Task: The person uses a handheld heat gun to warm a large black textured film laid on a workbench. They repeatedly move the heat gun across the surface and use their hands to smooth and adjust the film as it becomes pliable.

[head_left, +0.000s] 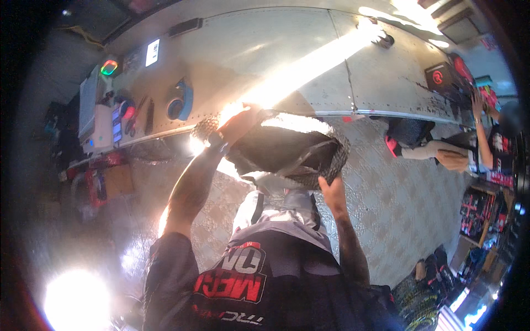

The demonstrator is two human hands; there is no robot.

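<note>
Over my lap, at the near edge of the metal-topped table, I hold a dark, textured cover-like piece (287, 149). It is hollow, with its opening facing up and sunlight on its far rim. My right hand (333, 197) grips its near right edge, thumb over the rim. My left hand (240, 122) is closed at its far left end, partly washed out by glare; its fingertips are hard to see. A patch of the same textured material (205, 128) shows left of my left wrist. I cannot tell exactly what kind of cover it is.
On the table (298, 60) lie a blue tape roll (176, 107), a lit phone (152, 53) and a small glowing device (109, 67). A black box (439, 77) stands at the right, near another person's arm (481, 129). Filled shelves (477, 215) stand right.
</note>
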